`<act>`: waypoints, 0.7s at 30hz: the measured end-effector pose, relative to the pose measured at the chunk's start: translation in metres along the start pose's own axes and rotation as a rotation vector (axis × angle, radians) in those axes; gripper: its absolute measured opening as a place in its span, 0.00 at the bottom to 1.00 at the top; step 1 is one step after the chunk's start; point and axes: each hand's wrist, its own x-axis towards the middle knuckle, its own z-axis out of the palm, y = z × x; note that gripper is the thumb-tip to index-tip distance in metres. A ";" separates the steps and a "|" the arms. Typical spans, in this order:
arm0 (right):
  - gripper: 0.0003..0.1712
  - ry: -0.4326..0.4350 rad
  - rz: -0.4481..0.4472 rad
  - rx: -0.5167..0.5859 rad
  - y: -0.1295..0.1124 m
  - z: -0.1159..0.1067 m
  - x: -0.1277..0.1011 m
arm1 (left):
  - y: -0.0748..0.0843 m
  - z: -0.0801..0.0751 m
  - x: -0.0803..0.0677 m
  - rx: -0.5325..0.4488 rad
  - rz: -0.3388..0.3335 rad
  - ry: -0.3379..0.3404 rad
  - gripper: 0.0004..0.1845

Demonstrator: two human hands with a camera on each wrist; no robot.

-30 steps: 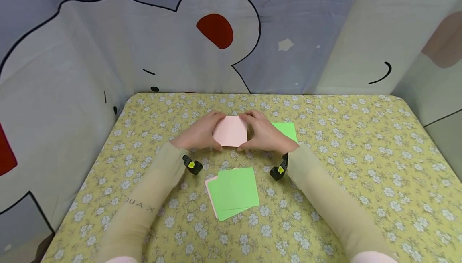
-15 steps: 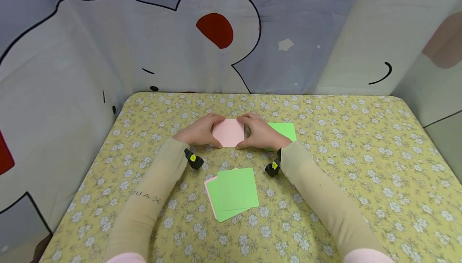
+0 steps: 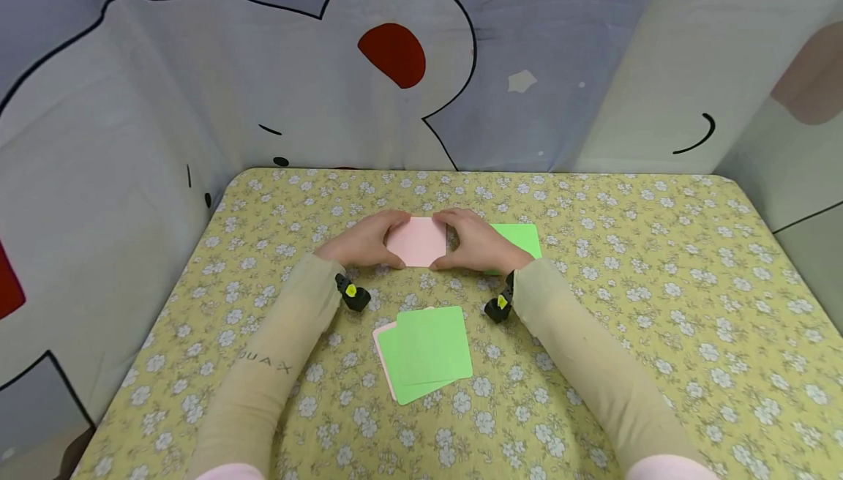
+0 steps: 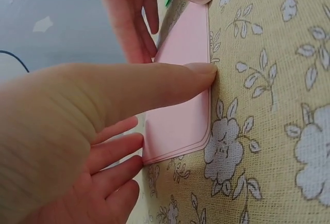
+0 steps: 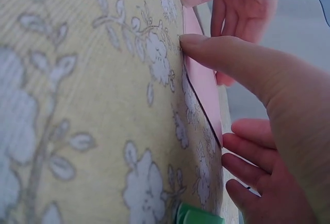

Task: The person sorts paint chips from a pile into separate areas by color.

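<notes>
Both hands hold a small stack of pink square cards (image 3: 417,242) at the far middle of the table. My left hand (image 3: 366,238) grips its left side, thumb at the near edge and fingers at the far edge. My right hand (image 3: 479,241) grips the right side in the same way. In the left wrist view, the pink cards (image 4: 178,115) show a few thin layers at the rounded corner, flat on the cloth or very close to it. Partly behind the right hand lies a green card (image 3: 516,235).
Nearer the person lies a loose pile of green cards (image 3: 435,348), with a pink card's edge (image 3: 383,359) showing at its left. A yellow flowered cloth (image 3: 658,319) covers the table. Behind it hangs a printed curtain (image 3: 527,41).
Over the first half second, both hands brought the pink cards slightly nearer, down and a little left, showing more of the green card. Since then they have stayed almost still.
</notes>
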 end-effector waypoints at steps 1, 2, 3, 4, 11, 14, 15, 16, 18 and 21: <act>0.56 0.001 -0.001 0.000 0.000 0.000 0.000 | 0.000 0.000 0.000 0.003 -0.004 0.001 0.46; 0.56 0.001 -0.001 0.000 -0.001 -0.001 0.000 | 0.000 0.000 -0.001 0.004 -0.007 0.002 0.46; 0.56 0.000 -0.001 -0.001 -0.001 -0.001 0.000 | 0.000 0.000 -0.001 0.007 -0.008 0.004 0.46; 0.56 0.000 0.001 -0.001 -0.002 -0.001 0.000 | 0.001 0.000 -0.001 0.009 -0.012 0.005 0.47; 0.60 0.015 -0.010 0.018 -0.007 -0.004 -0.003 | 0.009 -0.001 -0.003 0.005 -0.039 0.043 0.53; 0.61 0.018 -0.021 0.021 -0.009 -0.006 -0.006 | 0.013 -0.001 -0.005 0.002 -0.042 0.051 0.55; 0.61 0.018 -0.023 0.020 -0.010 -0.007 -0.007 | 0.015 0.000 -0.006 0.004 -0.041 0.052 0.54; 0.61 0.018 -0.023 0.017 -0.011 -0.007 -0.008 | 0.016 0.000 -0.008 0.003 -0.041 0.053 0.54; 0.61 0.020 -0.024 0.015 -0.012 -0.009 -0.010 | 0.019 0.001 -0.011 0.000 -0.039 0.056 0.53; 0.61 0.024 -0.028 0.020 -0.014 -0.010 -0.014 | 0.022 0.003 -0.015 -0.007 -0.030 0.069 0.51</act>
